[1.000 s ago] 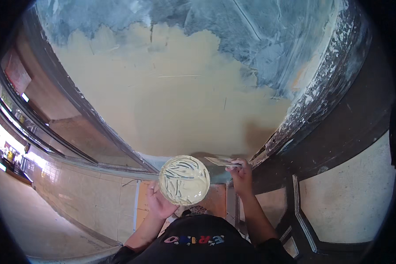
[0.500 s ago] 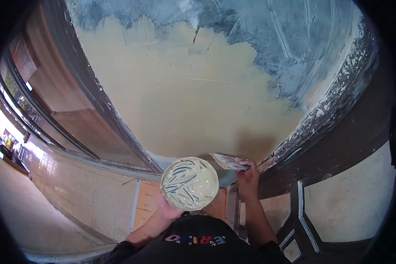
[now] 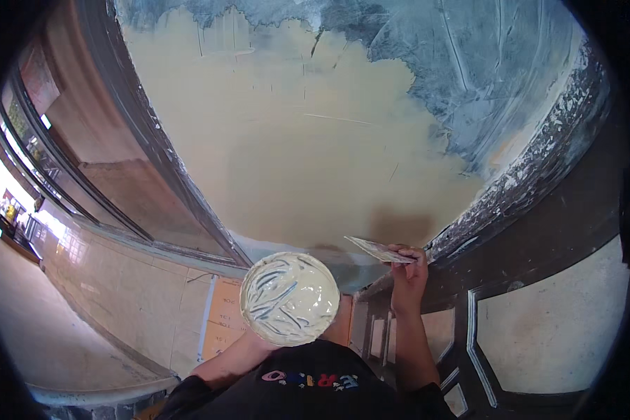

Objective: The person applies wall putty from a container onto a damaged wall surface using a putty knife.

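My left hand (image 3: 257, 344), mostly hidden, holds a round container (image 3: 289, 299) from below, its top spread with cream paste streaked by grooves. My right hand (image 3: 409, 278) is closed on a flat scraper (image 3: 374, 249), raised to the right of the container. Beyond both hands stands a large panel (image 3: 294, 154), coated smooth beige over its lower and middle area and mottled blue-grey at the top and upper right. The scraper casts a shadow near the panel's lower right; whether it touches the panel I cannot tell.
Flaking dark frames (image 3: 521, 157) border the panel. Dark panelled woodwork (image 3: 539, 220) with pale insets fills the right. At the left are glazed framing (image 3: 31, 140), a tiled floor (image 3: 147, 283) and a bright area with clutter. An orange cardboard sheet (image 3: 222, 297) lies below, beside the container.
The scraper in my right hand has moved up and to the right. The container shifted right, then back left and lower. The view has also shifted, with the panel appearing further right.
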Available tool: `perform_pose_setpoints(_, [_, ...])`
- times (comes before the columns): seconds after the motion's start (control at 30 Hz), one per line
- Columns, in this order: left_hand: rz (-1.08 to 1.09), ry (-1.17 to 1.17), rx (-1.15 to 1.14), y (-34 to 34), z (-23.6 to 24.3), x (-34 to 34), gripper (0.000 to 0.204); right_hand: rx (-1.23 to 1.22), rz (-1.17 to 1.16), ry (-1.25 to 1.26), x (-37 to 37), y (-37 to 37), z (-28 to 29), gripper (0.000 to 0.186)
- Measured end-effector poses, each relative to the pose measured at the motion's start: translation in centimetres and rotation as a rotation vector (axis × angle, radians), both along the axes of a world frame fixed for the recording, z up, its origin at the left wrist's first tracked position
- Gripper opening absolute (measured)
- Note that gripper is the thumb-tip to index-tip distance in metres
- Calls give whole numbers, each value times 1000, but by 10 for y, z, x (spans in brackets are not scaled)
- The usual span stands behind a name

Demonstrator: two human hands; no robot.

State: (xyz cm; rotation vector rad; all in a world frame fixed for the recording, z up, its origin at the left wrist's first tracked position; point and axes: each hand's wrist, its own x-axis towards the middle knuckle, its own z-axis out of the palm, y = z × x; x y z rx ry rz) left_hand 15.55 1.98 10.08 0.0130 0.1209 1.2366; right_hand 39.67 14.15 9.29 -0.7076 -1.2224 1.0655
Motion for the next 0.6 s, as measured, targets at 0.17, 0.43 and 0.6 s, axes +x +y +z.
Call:
perform_pose_setpoints(0.17, [-125, -31, -11, 5, 4, 13, 92, -50, 31, 62, 8, -3, -1, 20])
perform_pose_setpoints(0.43, [-73, -68, 171, 17, 20, 38, 133, -51, 10, 81, 16, -3, -6, 16])
perform_pose_setpoints(0.6, [-83, -3, 200, 18, -5, 29, 128, -115, 24, 68, 13, -6, -2, 19])
